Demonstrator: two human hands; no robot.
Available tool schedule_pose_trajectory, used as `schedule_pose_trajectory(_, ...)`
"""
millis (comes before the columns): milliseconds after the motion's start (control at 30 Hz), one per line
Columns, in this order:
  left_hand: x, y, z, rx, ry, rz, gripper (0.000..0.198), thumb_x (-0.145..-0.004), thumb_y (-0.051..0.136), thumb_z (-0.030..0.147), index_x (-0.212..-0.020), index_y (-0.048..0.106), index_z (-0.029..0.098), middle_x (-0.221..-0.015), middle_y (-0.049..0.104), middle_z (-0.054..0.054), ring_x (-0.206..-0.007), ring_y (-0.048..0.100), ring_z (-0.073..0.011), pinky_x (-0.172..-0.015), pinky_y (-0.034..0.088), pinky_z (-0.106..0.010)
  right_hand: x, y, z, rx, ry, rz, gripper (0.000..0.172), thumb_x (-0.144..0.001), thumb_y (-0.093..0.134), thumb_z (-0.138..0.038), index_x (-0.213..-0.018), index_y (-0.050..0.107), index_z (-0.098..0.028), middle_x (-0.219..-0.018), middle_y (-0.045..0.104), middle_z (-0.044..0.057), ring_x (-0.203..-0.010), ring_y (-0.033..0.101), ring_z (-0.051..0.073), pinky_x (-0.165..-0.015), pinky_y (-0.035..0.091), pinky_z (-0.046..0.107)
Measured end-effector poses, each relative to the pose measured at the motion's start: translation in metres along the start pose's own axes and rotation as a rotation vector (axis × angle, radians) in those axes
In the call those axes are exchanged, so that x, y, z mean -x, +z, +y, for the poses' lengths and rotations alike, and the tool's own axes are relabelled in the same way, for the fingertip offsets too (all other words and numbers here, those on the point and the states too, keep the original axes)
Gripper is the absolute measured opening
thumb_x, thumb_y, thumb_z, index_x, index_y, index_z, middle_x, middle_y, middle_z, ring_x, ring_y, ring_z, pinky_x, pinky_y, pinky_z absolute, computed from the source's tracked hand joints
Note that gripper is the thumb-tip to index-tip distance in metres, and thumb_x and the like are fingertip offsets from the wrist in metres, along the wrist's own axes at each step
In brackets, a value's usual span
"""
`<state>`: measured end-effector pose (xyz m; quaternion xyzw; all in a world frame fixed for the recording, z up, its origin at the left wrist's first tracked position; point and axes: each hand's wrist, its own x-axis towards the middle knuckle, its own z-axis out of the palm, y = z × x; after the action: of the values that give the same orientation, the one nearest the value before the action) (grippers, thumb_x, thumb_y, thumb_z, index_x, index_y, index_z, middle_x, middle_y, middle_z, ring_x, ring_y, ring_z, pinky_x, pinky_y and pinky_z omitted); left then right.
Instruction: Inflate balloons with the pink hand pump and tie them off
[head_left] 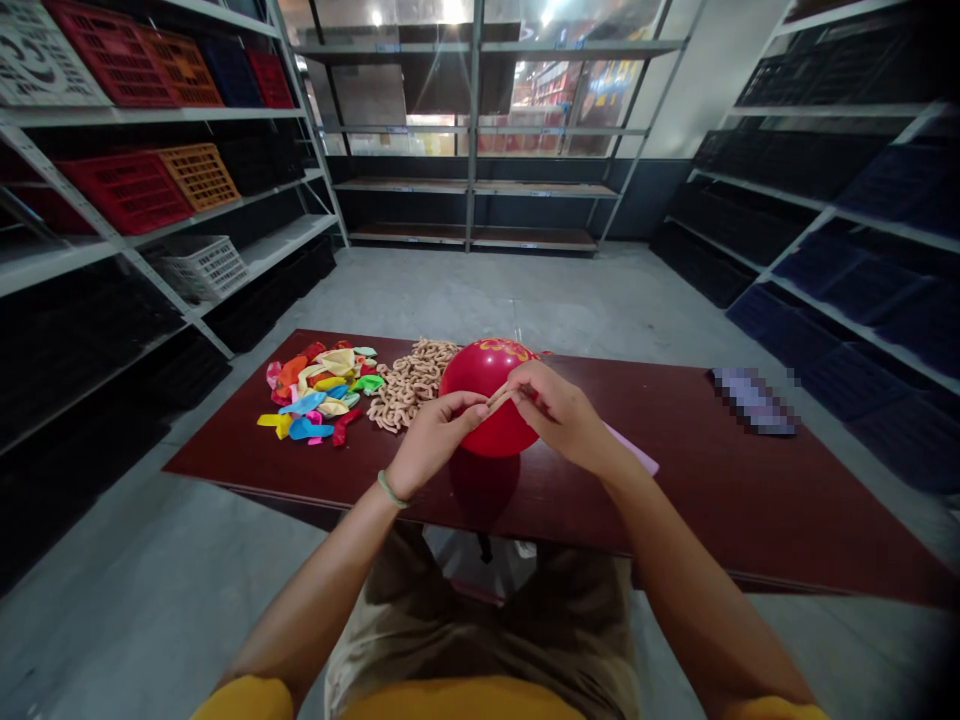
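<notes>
A slim tan strip (498,400), similar in colour to the curled pieces on the table, is pinched between my two hands. My left hand (439,435) grips its near-left end between thumb and fingers. On the other end, the thumb and fingers of my right hand (559,412) are closed. Directly behind the strip is an inflated red balloon (487,440) with a yellow print, resting on the dark red table (712,490). Just left of the balloon lies a heap of short, curled tan pieces (412,385). Farther left, limp uninflated balloons (322,385) of many colours are piled.
A pale lilac flat object (634,450) lies partly under my right forearm. Toward the table's right end is a blurred-out item (752,402). Shelving with coloured crates (135,190) stands left, dark bins (795,160) right, and a metal rack (472,185) at the back.
</notes>
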<state>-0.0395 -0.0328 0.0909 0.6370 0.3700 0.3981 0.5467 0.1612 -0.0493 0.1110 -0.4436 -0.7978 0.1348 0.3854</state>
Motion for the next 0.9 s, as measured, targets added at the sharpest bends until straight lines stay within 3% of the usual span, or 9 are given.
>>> schedule_pose_trajectory(233,0.003,0.002,-0.004,0.372,-0.224,0.085,0.026,-0.08,0.07,0.042,-0.081,0.061,0.018,-0.073,0.057,0.002,-0.062,0.049,-0.0091,-0.058,0.036,-0.02,0.005,0.003,0.003,-0.116,0.057,0.067,0.007,-0.097,0.045,-0.025,-0.097,0.052,-0.025,-0.111,0.056,0.005,-0.094,0.057,0.018,-0.081,0.048,0.034)
schedule_pose_trajectory(433,0.003,0.008,-0.009,0.416,-0.253,0.018,0.024,-0.081,0.065,0.036,-0.073,0.051,0.019,-0.063,0.042,0.005,-0.053,0.036,-0.0083,-0.05,0.027,-0.02,0.001,0.001,0.0,0.033,0.085,0.095,0.011,-0.097,0.046,-0.027,-0.1,0.056,-0.024,-0.1,0.063,0.004,-0.09,0.059,0.018,-0.081,0.046,0.033)
schedule_pose_trajectory(567,0.002,0.013,-0.01,0.305,-0.216,-0.078,0.032,-0.085,0.059,0.042,-0.066,0.047,0.019,-0.059,0.036,0.005,-0.051,0.03,-0.0098,-0.049,0.028,-0.023,-0.012,-0.006,-0.012,0.267,0.07,0.035,0.017,-0.097,0.047,-0.028,-0.098,0.063,-0.024,-0.104,0.068,0.004,-0.091,0.061,0.018,-0.072,0.042,0.029)
schedule_pose_trajectory(700,0.002,0.016,-0.013,0.046,-0.068,-0.088,0.04,-0.088,0.055,0.052,-0.067,0.05,0.018,-0.06,0.042,0.004,-0.055,0.035,-0.0106,-0.053,0.03,-0.024,-0.025,-0.008,-0.022,0.382,0.002,-0.093,0.022,-0.097,0.047,-0.03,-0.092,0.068,-0.025,-0.099,0.067,0.001,-0.086,0.06,0.016,-0.062,0.034,0.026)
schedule_pose_trajectory(800,0.002,0.019,-0.017,-0.102,0.003,-0.074,0.039,-0.087,0.057,0.05,-0.066,0.055,0.017,-0.062,0.049,0.002,-0.06,0.041,-0.0122,-0.058,0.032,-0.025,-0.03,-0.002,-0.022,0.388,-0.071,-0.211,0.024,-0.098,0.048,-0.032,-0.087,0.069,-0.025,-0.092,0.067,0.001,-0.082,0.059,0.015,-0.061,0.033,0.027)
schedule_pose_trajectory(900,0.002,0.021,-0.019,-0.079,-0.07,-0.041,0.043,-0.088,0.054,0.05,-0.061,0.056,0.017,-0.06,0.051,0.0,-0.057,0.043,-0.0127,-0.056,0.033,-0.026,-0.031,0.002,-0.015,0.273,-0.086,-0.239,0.022,-0.098,0.047,-0.029,-0.104,0.068,-0.028,-0.101,0.068,0.0,-0.09,0.061,0.017,-0.07,0.039,0.027)
